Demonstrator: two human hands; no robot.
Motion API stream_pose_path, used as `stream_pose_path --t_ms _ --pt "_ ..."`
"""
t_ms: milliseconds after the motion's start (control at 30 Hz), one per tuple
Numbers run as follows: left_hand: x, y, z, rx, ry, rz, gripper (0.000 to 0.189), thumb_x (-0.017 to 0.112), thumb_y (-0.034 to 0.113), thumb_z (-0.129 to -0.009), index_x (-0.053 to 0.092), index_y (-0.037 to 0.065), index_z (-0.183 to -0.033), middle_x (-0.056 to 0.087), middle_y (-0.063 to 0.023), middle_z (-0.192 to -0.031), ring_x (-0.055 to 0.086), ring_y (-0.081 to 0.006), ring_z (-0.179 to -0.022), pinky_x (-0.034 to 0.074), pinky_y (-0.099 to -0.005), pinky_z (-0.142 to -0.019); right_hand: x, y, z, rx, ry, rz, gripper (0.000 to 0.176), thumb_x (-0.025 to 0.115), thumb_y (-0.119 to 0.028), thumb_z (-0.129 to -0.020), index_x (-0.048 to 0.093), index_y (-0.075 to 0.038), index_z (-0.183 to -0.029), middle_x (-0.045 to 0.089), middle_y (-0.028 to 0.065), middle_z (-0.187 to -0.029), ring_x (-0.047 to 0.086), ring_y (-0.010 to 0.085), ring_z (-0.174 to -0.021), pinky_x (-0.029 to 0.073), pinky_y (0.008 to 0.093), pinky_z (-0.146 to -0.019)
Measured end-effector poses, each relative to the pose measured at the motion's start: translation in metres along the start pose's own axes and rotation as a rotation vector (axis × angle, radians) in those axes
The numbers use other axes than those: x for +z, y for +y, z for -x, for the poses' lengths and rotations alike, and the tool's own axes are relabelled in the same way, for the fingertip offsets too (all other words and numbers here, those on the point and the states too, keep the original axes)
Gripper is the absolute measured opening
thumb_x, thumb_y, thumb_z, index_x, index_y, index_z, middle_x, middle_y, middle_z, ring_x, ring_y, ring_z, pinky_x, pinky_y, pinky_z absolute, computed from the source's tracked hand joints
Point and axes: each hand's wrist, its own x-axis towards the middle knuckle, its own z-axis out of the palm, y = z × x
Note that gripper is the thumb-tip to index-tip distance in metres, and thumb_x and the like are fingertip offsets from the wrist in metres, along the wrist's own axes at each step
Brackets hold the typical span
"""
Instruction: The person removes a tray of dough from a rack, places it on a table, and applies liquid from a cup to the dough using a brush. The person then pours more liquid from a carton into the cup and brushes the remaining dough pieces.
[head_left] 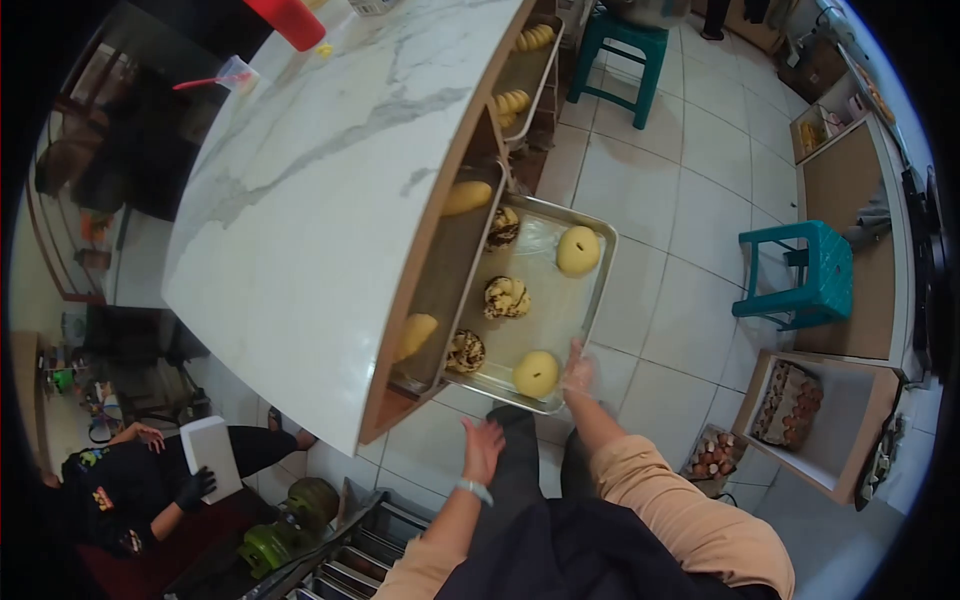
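A metal tray (pixel 600 300) juts out from under the marble-topped table. On it lie two smooth round dough pieces (pixel 578 251) and several knotted dough pieces with dark streaks (pixel 507 297). My right hand (pixel 577 372), seemingly in a clear plastic glove, is against the tray's near right edge, with its fingers stretched along the side. Below the tray's near left side, my left hand (pixel 483 447) is held out with fingers spread and nothing in it. A second tray (pixel 447 285) with long dough pieces (pixel 466 198) partly covers the first one's left side.
The marble table (pixel 320 200) fills the left. Another dough tray (pixel 527 75) sits farther back. Green stools (pixel 800 275) stand on the tiled floor, near eggs (pixel 713 455) and an open cabinet (pixel 820 455). A person (pixel 130 490) holds a white box (pixel 211 457) at lower left.
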Motion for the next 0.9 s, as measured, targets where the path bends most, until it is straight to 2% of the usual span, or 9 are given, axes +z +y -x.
stream_pose_path --t_ms 133,267,367,567,600,633,700,833,900 --pt "0.042 0.007 -0.06 0.166 -0.072 0.43 0.114 0.041 0.085 -0.075 0.028 -0.003 -0.145 0.035 -0.0148 -0.149 0.032 -0.0309 -0.137 0.026 -0.0485 -0.112 -0.085 0.046 -0.024 -0.063 0.079 0.013 0.081 0.045 -0.068 -0.088 0.063 0.011 -0.09 0.061 0.0273 -0.081 0.057 0.035 -0.078 0.044 0.0483 -0.077" --pt "0.067 0.015 -0.08 0.231 -0.051 0.567 0.104 0.044 0.082 -0.077 0.033 0.003 -0.144 0.037 -0.0112 -0.147 0.035 -0.0315 -0.135 0.031 -0.0482 -0.11 -0.165 0.071 -0.026 -0.08 0.167 -0.037 0.072 0.048 -0.063 -0.09 0.059 0.007 -0.079 0.051 0.0138 -0.067 0.042 0.0237 -0.066 0.04 0.0443 -0.065" --pt "0.096 -0.017 -0.069 0.291 -0.028 0.54 0.095 0.046 0.078 -0.08 0.035 0.008 -0.143 0.041 -0.0116 -0.144 0.041 -0.0313 -0.13 0.035 -0.0466 -0.108 -0.224 0.114 -0.038 -0.084 0.141 0.002 0.073 0.046 -0.064 -0.09 0.06 0.008 -0.089 0.059 0.0154 -0.074 0.05 0.0252 -0.07 0.041 0.046 -0.068" --pt "0.15 -0.11 0.003 0.04 0.058 0.402 0.085 0.059 0.065 -0.083 0.039 0.003 -0.138 0.049 -0.0143 -0.136 0.051 -0.031 -0.122 0.041 -0.0459 -0.103 -0.37 0.184 -0.016 -0.117 0.284 0.031 0.059 0.048 -0.055 -0.095 0.062 0.001 -0.086 0.053 0.0029 -0.069 0.043 0.0183 -0.066 0.039 0.0391 -0.061" --pt "0.159 -0.123 0.02 0.026 0.003 0.393 0.084 0.061 0.062 -0.082 0.04 0.002 -0.137 0.05 -0.0144 -0.135 0.052 -0.0305 -0.121 0.043 -0.0461 -0.102 -0.39 0.182 -0.004 -0.27 0.399 -0.109 0.054 0.049 -0.047 -0.097 0.052 -0.003 -0.066 0.04 -0.0026 -0.06 0.033 0.0131 -0.058 0.027 0.0379 -0.051" --pt "0.163 -0.141 0.027 0.003 -0.036 0.39 0.084 0.063 0.061 -0.081 0.041 0.001 -0.136 0.052 -0.0143 -0.133 0.053 -0.0297 -0.12 0.044 -0.0447 -0.101 -0.429 0.14 0.034 -0.03 0.326 0.197 0.05 0.051 -0.043 -0.098 0.057 -0.004 -0.068 0.043 -0.0021 -0.06 0.035 0.0125 -0.056 0.028 0.0355 -0.049" --pt "0.186 -0.145 0.075 -0.058 -0.049 0.305 0.086 0.067 0.06 -0.077 0.042 0.001 -0.134 0.054 -0.0131 -0.13 0.053 -0.0279 -0.119 0.045 -0.0427 -0.1 -0.484 0.219 0.021 -0.054 0.268 -0.222 0.05 0.05 -0.043 -0.099 0.058 -0.004 -0.068 0.045 -0.0014 -0.06 0.036 0.0124 -0.054 0.03 0.0342 -0.048" --pt "0.22 -0.136 0.15 -0.183 -0.246 0.175 0.083 0.07 0.058 -0.077 0.043 0.005 -0.135 0.054 -0.009 -0.131 0.052 -0.0237 -0.12 0.043 -0.0398 -0.101 -0.566 0.17 0.09 -0.084 0.429 0.215 0.049 0.051 -0.047 -0.098 0.067 -0.001 -0.088 0.058 0.0029 -0.069 0.047 0.0123 -0.064 0.04 0.0347 -0.055" --pt "0.231 -0.123 0.172 -0.151 -0.323 0.172 0.082 0.07 0.057 -0.077 0.044 0.005 -0.135 0.055 -0.0089 -0.131 0.053 -0.0232 -0.12 0.044 -0.0394 -0.1 -0.587 0.135 0.115 -0.116 0.438 0.072 0.05 0.051 -0.047 -0.097 0.067 0.0 -0.091 0.061 0.0035 -0.074 0.051 0.0127 -0.066 0.043 0.0337 -0.058"
